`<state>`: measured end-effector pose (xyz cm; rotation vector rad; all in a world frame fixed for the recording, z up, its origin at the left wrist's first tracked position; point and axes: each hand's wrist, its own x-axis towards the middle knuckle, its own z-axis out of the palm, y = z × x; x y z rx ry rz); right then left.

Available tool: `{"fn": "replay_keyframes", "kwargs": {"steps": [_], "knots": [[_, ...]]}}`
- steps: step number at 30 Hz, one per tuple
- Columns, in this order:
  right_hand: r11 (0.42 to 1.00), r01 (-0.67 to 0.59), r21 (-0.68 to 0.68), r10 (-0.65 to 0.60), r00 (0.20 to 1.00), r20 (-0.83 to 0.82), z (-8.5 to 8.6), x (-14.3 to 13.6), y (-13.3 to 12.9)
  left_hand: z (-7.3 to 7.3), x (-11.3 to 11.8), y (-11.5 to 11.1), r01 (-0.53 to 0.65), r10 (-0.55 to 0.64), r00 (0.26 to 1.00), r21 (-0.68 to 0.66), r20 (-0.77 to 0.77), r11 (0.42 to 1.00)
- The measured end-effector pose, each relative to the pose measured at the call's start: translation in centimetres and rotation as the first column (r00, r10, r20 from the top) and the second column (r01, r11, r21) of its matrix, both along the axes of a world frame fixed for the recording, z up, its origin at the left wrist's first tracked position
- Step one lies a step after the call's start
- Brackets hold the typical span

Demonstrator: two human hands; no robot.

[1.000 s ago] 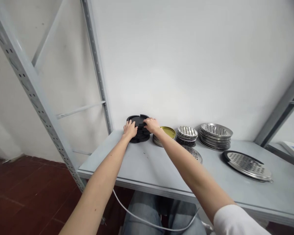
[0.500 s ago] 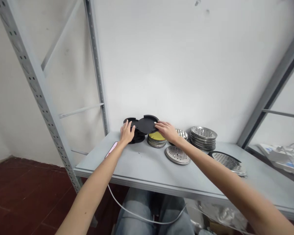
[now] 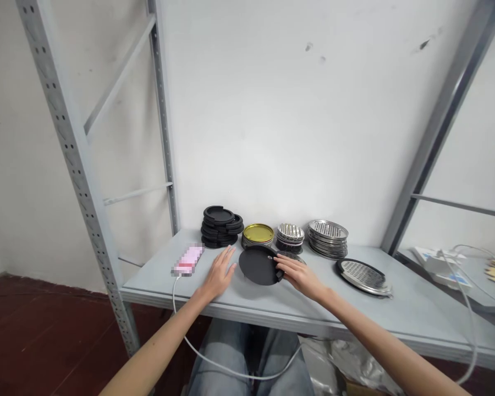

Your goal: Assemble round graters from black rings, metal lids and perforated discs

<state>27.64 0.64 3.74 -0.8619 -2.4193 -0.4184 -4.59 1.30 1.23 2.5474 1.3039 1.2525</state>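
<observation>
My right hand (image 3: 295,272) grips a round black tray with a raised partial rim (image 3: 258,267) by its right edge, over the front middle of the shelf. Beside that tray, on its left, my left hand (image 3: 219,274) is open, fingers stretched out, holding nothing. Behind my left hand stands a stack of similar black trays (image 3: 218,228). A stack of round metal discs topped by a yellow one (image 3: 258,234) is just behind the held tray. Partly covered by the tray and my right hand, a perforated metal disc (image 3: 292,257) lies on the shelf.
A phone (image 3: 188,259) with a white cable (image 3: 214,355) lies at the left. Toward the back are a small stack of grater discs (image 3: 290,236) and a larger stack (image 3: 328,237). A black-rimmed grater plate (image 3: 363,276) lies on the right. Metal uprights (image 3: 61,126) frame the grey shelf (image 3: 313,305).
My right hand has brought the black tray from the back stacks toward the front of the shelf. My left hand has left the black stack and moved nearer. The view has shifted slightly.
</observation>
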Motion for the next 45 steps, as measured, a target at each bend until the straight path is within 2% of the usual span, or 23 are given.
{"fn": "replay_keyframes", "kwargs": {"steps": [3, 5, 10, 13, 16, 19, 22, 26, 29, 32, 34, 37, 39, 41, 45], "knots": [[0.999, -0.033, -0.016, 0.033, 0.998, 0.045, -0.7, -0.6, 0.9, 1.5, 0.2, 0.4, 0.101, -0.104, 0.989, -0.034, -0.102, 0.994], [1.0, -0.008, -0.015, 0.009, 0.995, 0.099, -0.7, -1.2, 1.6, 1.6, 0.2, 0.6, 0.127, -0.139, 0.98, -0.086, -0.143, 0.988], [0.994, 0.113, -0.008, -0.109, 0.971, 0.213, -0.3, -2.8, 3.7, -0.5, -0.1, 0.5, 0.126, -0.164, 0.967, -0.196, -0.194, 0.973], [0.976, 0.216, 0.007, -0.213, 0.959, 0.188, -0.3, -3.8, 4.6, -1.4, -0.2, -0.1, 0.14, -0.186, 0.957, -0.21, -0.222, 0.968], [0.944, 0.33, 0.002, -0.328, 0.938, 0.109, -0.8, -4.2, 4.7, -1.5, -0.2, -0.5, 0.106, -0.142, 0.961, -0.159, -0.236, 0.982], [0.908, 0.413, -0.078, -0.413, 0.911, 0.018, -1.4, -3.1, 4.0, -1.3, 0.0, -1.0, 0.091, -0.111, 0.964, -0.092, -0.241, 0.992], [0.865, 0.466, -0.186, -0.481, 0.875, -0.047, -2.2, -0.4, 2.9, -1.2, 0.5, -1.9, 0.088, -0.091, 0.955, -0.024, -0.281, 0.996], [0.856, 0.44, -0.271, -0.478, 0.874, -0.09, -3.8, 3.2, 1.4, -1.4, 2.4, -3.9, 0.031, 0.003, 0.938, 0.09, -0.345, 0.995], [0.863, 0.408, -0.299, -0.461, 0.878, -0.131, -4.8, 4.3, 0.7, -1.0, 4.3, -4.9, 0.003, 0.032, 0.926, 0.091, -0.375, 0.996], [0.867, 0.404, -0.291, -0.46, 0.874, -0.157, -4.9, 4.2, 0.2, 0.2, 5.4, -4.6, 0.048, -0.034, 0.936, 0.031, -0.35, 0.998], [0.868, 0.41, -0.279, -0.463, 0.872, -0.161, -4.7, 4.0, 0.1, 1.1, 4.9, -3.4, 0.117, -0.111, 0.946, 0.004, -0.303, 0.993], [0.839, 0.438, -0.323, -0.5, 0.855, -0.139, -4.6, 3.9, 0.2, 1.9, 2.6, -1.2, 0.149, -0.157, 0.953, -0.047, -0.26, 0.988], [0.809, 0.445, -0.384, -0.52, 0.847, -0.114, -4.7, 4.0, 0.3, 2.0, 0.7, -0.1, 0.178, -0.217, 0.932, -0.154, -0.29, 0.972], [0.786, 0.449, -0.426, -0.533, 0.841, -0.097, -4.8, 4.0, 0.3, 1.8, -0.8, 0.3, 0.206, -0.263, 0.915, -0.205, -0.307, 0.957], [0.765, 0.488, -0.42, -0.562, 0.825, -0.064, -4.7, 3.9, 0.1, 1.0, -1.6, 0.0, 0.113, -0.15, 0.937, -0.133, -0.316, 0.985]]}}
